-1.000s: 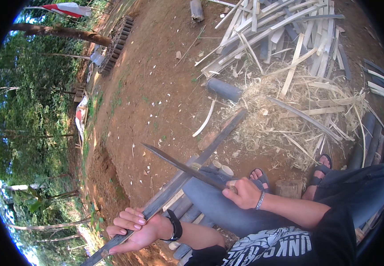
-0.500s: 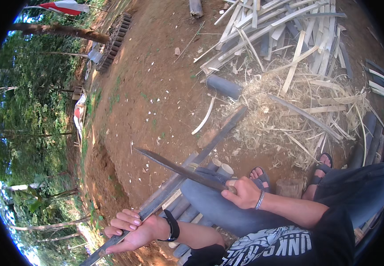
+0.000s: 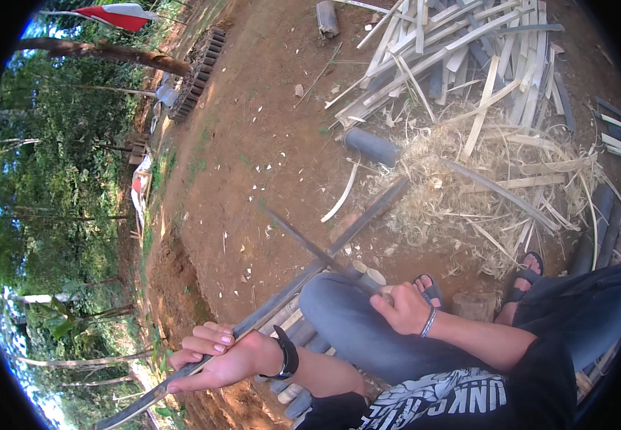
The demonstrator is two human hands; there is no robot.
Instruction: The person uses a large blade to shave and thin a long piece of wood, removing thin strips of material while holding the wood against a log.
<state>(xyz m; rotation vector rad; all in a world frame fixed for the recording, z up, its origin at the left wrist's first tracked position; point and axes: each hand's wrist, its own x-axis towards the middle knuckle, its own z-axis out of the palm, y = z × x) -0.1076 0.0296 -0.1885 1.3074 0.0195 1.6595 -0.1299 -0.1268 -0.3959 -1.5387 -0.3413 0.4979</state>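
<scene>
My left hand (image 3: 217, 352), with a black band on its wrist, grips a long dark bamboo strip (image 3: 370, 215). The strip runs slantwise away from me, from the lower left toward a heap of shavings, and its cut side shows pale near my hand. My right hand (image 3: 405, 308), wearing a bracelet, is closed round the handle of a machete. The machete's blade (image 3: 300, 236), blurred by motion, points to the far left and crosses the strip beyond my knee. I cannot tell if blade and strip touch.
Pale shavings (image 3: 432, 190) lie ahead to the right, below a pile of split bamboo strips (image 3: 461, 43). A dark bamboo piece (image 3: 371, 147) adjoins the shavings. Several bamboo poles lie under my bent leg (image 3: 353, 322). A wood block (image 3: 474, 306) stands between my sandalled feet.
The machete has shifted right along the strip, away from my left hand, and its handle hand moved slightly right. My left hand keeps its grip. The whole view has shifted slightly.
</scene>
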